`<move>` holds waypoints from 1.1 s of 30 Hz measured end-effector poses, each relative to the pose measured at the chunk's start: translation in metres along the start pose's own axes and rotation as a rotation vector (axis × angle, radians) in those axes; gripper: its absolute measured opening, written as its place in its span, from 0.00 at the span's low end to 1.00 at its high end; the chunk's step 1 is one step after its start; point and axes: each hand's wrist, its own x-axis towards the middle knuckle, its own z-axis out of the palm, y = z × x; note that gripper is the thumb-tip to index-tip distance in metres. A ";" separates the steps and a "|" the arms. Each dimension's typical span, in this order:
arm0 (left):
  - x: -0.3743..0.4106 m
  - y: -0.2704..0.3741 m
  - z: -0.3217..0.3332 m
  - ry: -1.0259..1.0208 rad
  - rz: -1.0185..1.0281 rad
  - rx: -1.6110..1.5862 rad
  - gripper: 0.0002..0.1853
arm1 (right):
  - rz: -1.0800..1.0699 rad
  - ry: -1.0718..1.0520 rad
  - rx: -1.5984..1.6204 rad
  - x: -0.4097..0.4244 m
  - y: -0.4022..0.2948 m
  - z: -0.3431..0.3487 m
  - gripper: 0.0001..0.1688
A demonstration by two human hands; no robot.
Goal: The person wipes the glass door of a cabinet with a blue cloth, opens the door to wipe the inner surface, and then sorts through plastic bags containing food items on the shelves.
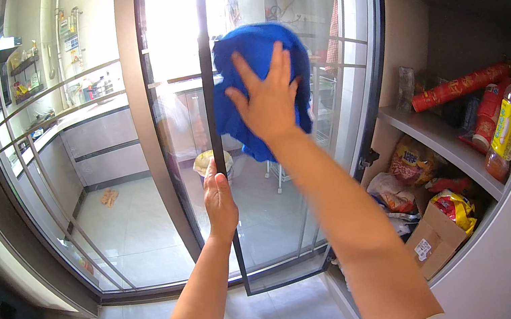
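My right hand (270,98) lies with spread fingers on a blue cloth (266,145), pressing it against the upper part of a glass cabinet door (269,239). The door has a thin black frame and stands swung out from the cabinet at the right. Lower down, my left hand (220,201) holds the free vertical edge (214,125) of that door, its thumb on the near side. Part of the cloth is hidden under my right hand and wrist.
An open cabinet (441,137) at right holds a plastic bottle (506,128), red cylinders (460,86), bags and a cardboard box (436,238). Behind the door are sliding glass panels (120,234) with a brown frame (143,102). A lined bucket (204,161) shows through the glass.
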 end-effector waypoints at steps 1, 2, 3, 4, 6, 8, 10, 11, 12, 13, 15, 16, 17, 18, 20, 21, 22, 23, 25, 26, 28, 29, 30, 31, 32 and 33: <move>0.001 -0.002 -0.002 -0.017 -0.007 -0.009 0.36 | -0.022 -0.033 0.072 -0.014 -0.002 0.007 0.29; 0.001 -0.001 -0.005 -0.022 -0.022 0.007 0.37 | -0.042 -0.088 0.088 -0.034 -0.005 0.011 0.29; 0.001 0.000 -0.005 -0.026 -0.035 0.012 0.38 | -0.067 -0.142 0.096 -0.057 -0.005 0.014 0.30; 0.001 0.001 -0.008 -0.027 -0.047 0.022 0.38 | -0.077 -0.204 0.147 -0.082 -0.003 0.019 0.29; 0.001 0.000 -0.001 -0.072 -0.065 0.025 0.38 | -0.130 -0.345 0.203 -0.135 0.023 0.025 0.28; -0.001 0.002 0.004 -0.084 -0.045 0.082 0.37 | -0.187 -0.467 0.196 -0.172 0.053 0.027 0.27; -0.003 0.005 0.010 -0.082 0.093 0.231 0.38 | -0.205 -0.563 0.113 -0.190 0.086 0.017 0.27; -0.002 0.005 0.009 -0.083 0.143 0.253 0.38 | -0.172 -0.521 0.079 -0.188 0.101 0.009 0.27; -0.003 0.010 0.015 -0.086 0.167 0.350 0.38 | -0.135 -0.480 0.032 -0.181 0.122 -0.001 0.28; -0.003 0.021 0.015 -0.084 0.195 0.455 0.38 | -0.100 -0.436 -0.005 -0.173 0.137 -0.008 0.28; 0.005 0.026 0.026 -0.075 0.346 0.550 0.38 | 0.011 -0.302 -0.041 -0.153 0.169 -0.016 0.31; 0.008 0.024 0.037 -0.080 0.416 0.592 0.38 | 0.040 -0.222 -0.040 -0.140 0.183 -0.020 0.32; 0.012 0.024 0.042 -0.078 0.456 0.605 0.39 | 0.068 -0.143 -0.022 -0.125 0.191 -0.019 0.33; 0.018 0.024 0.050 -0.066 0.496 0.605 0.39 | 0.061 -0.076 -0.016 -0.107 0.196 -0.020 0.34; 0.032 0.026 0.064 -0.041 0.569 0.604 0.41 | 0.035 0.043 0.042 -0.074 0.201 -0.013 0.35; 0.039 0.028 0.073 -0.045 0.614 0.574 0.41 | 0.008 0.102 0.080 -0.055 0.204 -0.011 0.36; 0.047 0.032 0.076 -0.047 0.654 0.564 0.40 | -0.021 0.170 0.115 -0.036 0.203 -0.005 0.37; 0.059 0.038 0.086 -0.037 0.704 0.528 0.40 | -0.064 0.248 0.128 -0.010 0.206 -0.007 0.38; 0.080 0.046 0.106 -0.008 0.712 0.468 0.42 | -0.098 0.326 0.159 0.039 0.209 -0.012 0.38; 0.090 0.050 0.118 0.003 0.696 0.446 0.42 | -0.105 0.358 0.127 0.059 0.213 -0.016 0.37; 0.112 0.072 0.131 -0.009 0.655 0.385 0.43 | -0.113 0.375 0.065 0.103 0.215 -0.026 0.36; 0.120 0.080 0.139 -0.012 0.669 0.358 0.43 | -0.169 0.397 -0.009 0.124 0.221 -0.030 0.35; 0.128 0.088 0.143 -0.020 0.679 0.340 0.43 | -0.184 0.394 -0.015 0.141 0.225 -0.034 0.35; 0.136 0.097 0.145 -0.027 0.691 0.330 0.43 | -0.197 0.393 -0.015 0.154 0.228 -0.037 0.35; 0.141 0.107 0.146 -0.042 0.670 0.327 0.43 | -0.210 0.391 -0.015 0.164 0.230 -0.040 0.35; 0.149 0.115 0.146 -0.060 0.685 0.345 0.43 | -0.167 0.396 -0.008 0.168 0.232 -0.041 0.34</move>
